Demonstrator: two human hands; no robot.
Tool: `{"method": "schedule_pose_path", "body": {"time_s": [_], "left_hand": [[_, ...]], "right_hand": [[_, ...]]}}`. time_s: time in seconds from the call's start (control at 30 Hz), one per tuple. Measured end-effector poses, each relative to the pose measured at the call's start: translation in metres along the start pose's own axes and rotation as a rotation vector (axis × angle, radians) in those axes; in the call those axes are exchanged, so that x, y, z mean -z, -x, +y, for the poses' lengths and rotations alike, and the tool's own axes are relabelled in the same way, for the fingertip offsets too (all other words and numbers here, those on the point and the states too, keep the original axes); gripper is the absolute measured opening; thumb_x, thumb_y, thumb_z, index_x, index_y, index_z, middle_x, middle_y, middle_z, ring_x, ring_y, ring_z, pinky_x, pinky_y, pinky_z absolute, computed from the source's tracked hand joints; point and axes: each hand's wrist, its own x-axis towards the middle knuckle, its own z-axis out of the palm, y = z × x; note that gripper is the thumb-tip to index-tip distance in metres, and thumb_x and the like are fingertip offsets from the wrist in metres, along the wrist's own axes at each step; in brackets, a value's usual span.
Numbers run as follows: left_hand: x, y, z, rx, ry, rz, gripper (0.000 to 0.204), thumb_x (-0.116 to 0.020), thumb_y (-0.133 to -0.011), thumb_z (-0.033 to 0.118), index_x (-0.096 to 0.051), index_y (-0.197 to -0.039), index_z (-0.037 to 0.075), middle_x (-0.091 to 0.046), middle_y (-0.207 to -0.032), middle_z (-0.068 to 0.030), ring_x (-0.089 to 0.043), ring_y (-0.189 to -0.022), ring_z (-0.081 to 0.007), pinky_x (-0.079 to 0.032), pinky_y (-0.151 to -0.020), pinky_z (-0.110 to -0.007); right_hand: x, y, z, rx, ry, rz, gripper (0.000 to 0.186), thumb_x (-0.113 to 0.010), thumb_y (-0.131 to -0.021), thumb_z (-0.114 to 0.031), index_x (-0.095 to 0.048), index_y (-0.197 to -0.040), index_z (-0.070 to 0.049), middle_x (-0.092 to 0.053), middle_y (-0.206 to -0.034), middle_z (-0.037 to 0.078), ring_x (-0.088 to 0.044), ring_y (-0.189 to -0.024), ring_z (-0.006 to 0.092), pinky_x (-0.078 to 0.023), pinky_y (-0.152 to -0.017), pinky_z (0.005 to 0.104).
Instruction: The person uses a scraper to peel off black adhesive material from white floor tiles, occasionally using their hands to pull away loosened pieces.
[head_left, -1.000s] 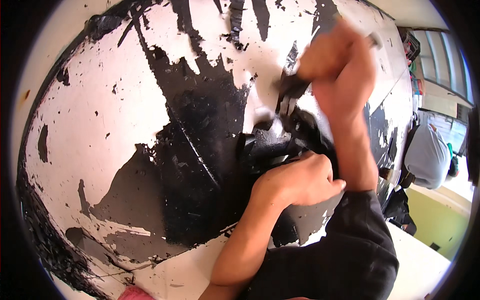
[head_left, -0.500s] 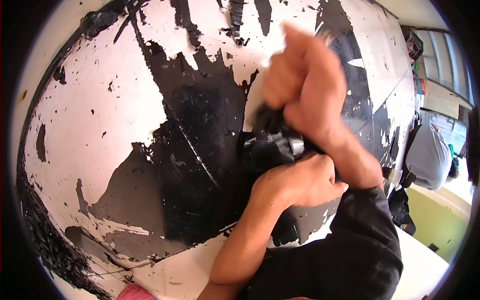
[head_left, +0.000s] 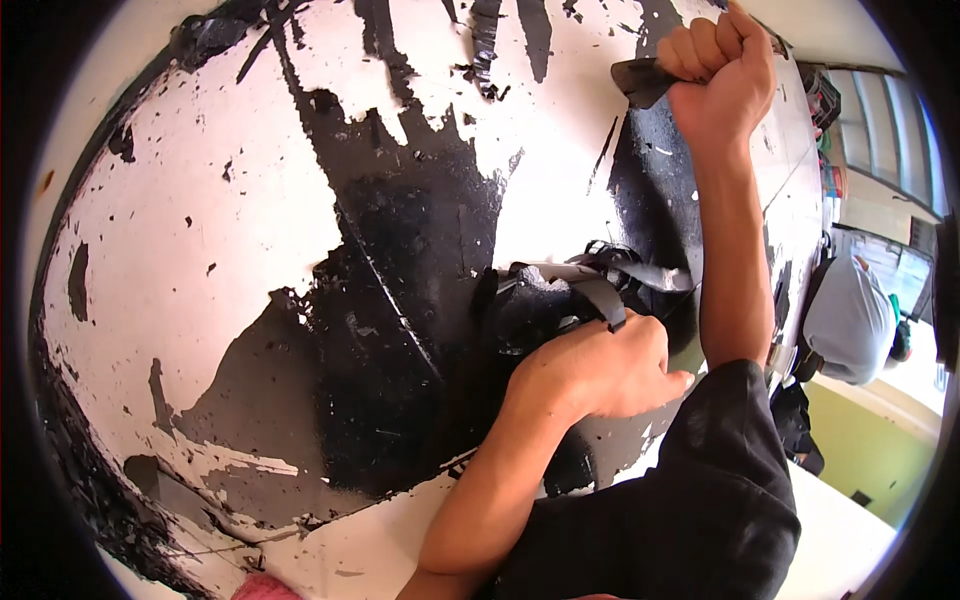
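Both hands on a black strapped bundle lying on a worn black-and-white painted table.

Nearest, at 6 o'clock, we note our own black sleeve [head_left: 690,500] covering the lower right of the view. Just beyond it, near centre, our left hand [head_left: 600,365] lies knuckles up, pressing down on a crumpled black bag [head_left: 535,310] with grey webbing straps [head_left: 600,290]; the fingers are curled over the fabric, but whether they actually pinch it we cannot tell. The bag sits on the table [head_left: 200,250], whose white paint has flaked off in large black patches. Farther out, at 1 o'clock, our right hand [head_left: 722,75] is raised and balled into a tight fist around a flat black strip [head_left: 640,80], which sticks out leftward from the fist. Farthest, at 3 o'clock past the table edge, another person in a grey top [head_left: 850,320] is seen.
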Motion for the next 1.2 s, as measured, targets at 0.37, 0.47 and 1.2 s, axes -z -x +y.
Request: {"method": "schedule_pose_path", "body": {"time_s": [0.37,0.47,1.2], "left_hand": [[0.006,0.005,0.003,-0.006,-0.054,-0.132,0.046,-0.067,-0.093,0.041,-0.076,-0.09,-0.004,-0.072,-0.085,-0.0258,-0.073,-0.081,-0.0389,-0.055,-0.077,-0.044],[-0.009,-0.006,-0.011,-0.129,-0.001,0.075,0.045,-0.067,-0.092,0.04,-0.076,-0.089,-0.004,-0.072,-0.083,-0.0264,-0.073,-0.078,-0.0381,-0.055,-0.074,-0.044],[0.003,0.008,0.0,-0.026,0.02,0.027,0.036,-0.068,-0.084,0.03,-0.075,-0.09,-0.006,-0.072,-0.092,-0.0272,-0.073,-0.086,-0.0393,-0.056,-0.078,-0.045]], "right_hand": [[-0.096,0.124,0.031,-0.59,0.109,0.193,0.052,-0.054,-0.104,-0.029,-0.03,-0.061,-0.015,-0.027,-0.051,-0.002,-0.026,-0.043,0.0121,-0.019,-0.043,0.0331],[-0.105,0.114,0.025,-0.435,0.244,0.146,0.05,-0.046,-0.105,-0.034,-0.023,-0.063,-0.019,-0.018,-0.052,-0.006,-0.016,-0.044,0.0122,-0.017,-0.045,0.0345],[-0.205,-0.016,0.123,-0.353,0.203,-0.391,0.044,-0.05,-0.108,-0.028,-0.04,-0.067,-0.015,-0.032,-0.051,-0.003,-0.027,-0.041,0.012,-0.023,-0.04,0.0329]]}}
